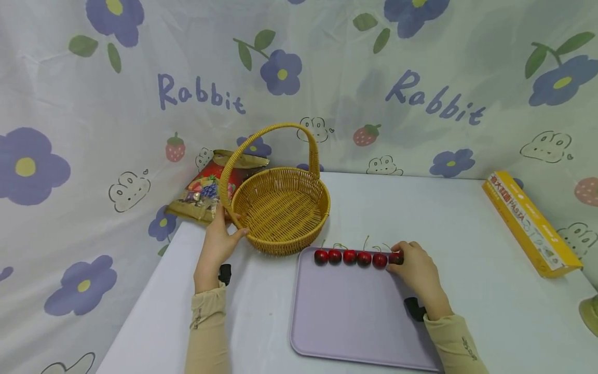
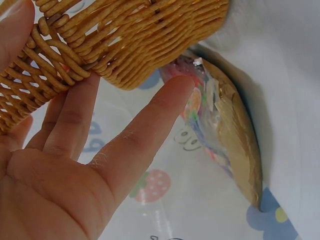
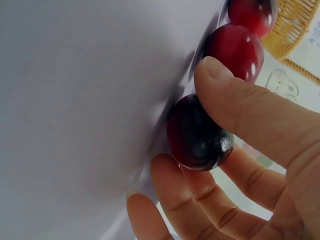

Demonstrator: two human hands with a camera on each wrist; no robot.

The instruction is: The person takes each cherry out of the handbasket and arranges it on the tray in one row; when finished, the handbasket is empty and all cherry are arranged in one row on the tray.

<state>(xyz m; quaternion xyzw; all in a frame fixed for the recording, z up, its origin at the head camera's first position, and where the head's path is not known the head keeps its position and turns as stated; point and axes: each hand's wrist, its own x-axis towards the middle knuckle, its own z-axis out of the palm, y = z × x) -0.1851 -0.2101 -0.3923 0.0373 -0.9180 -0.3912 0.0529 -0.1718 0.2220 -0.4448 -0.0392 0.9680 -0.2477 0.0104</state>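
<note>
A round wicker basket [image 1: 299, 240] with a tall arched handle stands left of centre, nothing inside it. My left hand [image 1: 217, 246] holds its left side where the handle meets the rim; in the left wrist view the thumb [image 2: 14, 35] lies on one side of the wicker [image 2: 145, 42], with some fingers behind. A row of several dark red cherries [image 1: 349, 257] with stems lies along the far edge of a lilac tray [image 1: 355, 317]. At the row's right end my right hand [image 1: 419, 272] pinches the last, darkest cherry [image 3: 197, 135] between thumb and fingers.
Behind the basket's left side lies a red and gold snack bag [image 1: 205, 192]. A yellow pasta box [image 1: 532, 223] sits at the right on the white table [image 1: 261, 322]. A printed cloth [image 1: 327, 62] hangs behind, and part of a greenish round object [image 1: 589, 314] shows at the right edge.
</note>
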